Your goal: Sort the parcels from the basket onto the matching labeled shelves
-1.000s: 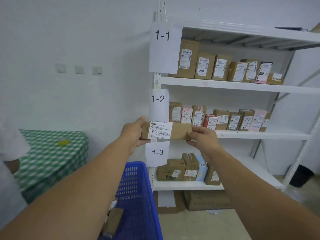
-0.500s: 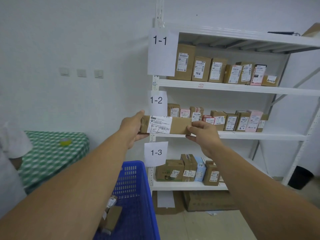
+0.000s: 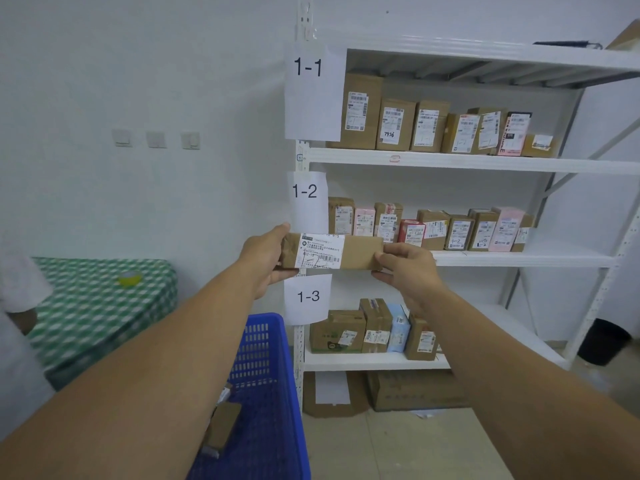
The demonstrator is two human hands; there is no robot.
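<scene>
I have the parcel (image 3: 332, 251) held out at arm's length between both hands, its long axis running straight across from one set of fingers to the other, printed label facing me. My left hand (image 3: 266, 258) grips the left end, thumb over the top edge and fingers curled beneath. My right hand (image 3: 405, 271) pinches the right end, fingers on top and thumb under. What matters for the next move is that the parcel lies crosswise in front of the rack's upright (image 3: 300, 161), and its left end covers the post just under the 1-2 sign (image 3: 306, 199). The 1-2 shelf (image 3: 519, 259) opens beyond my right fingers and off to their right, so the right hand is the nearer one and I judge it should lead. A row of boxes (image 3: 433, 230) stands just past those fingers, with bare board farther right. The handwriting on the label is too small for me to confirm the shelf. The basket (image 3: 273, 375) sits well below my left wrist.
</scene>
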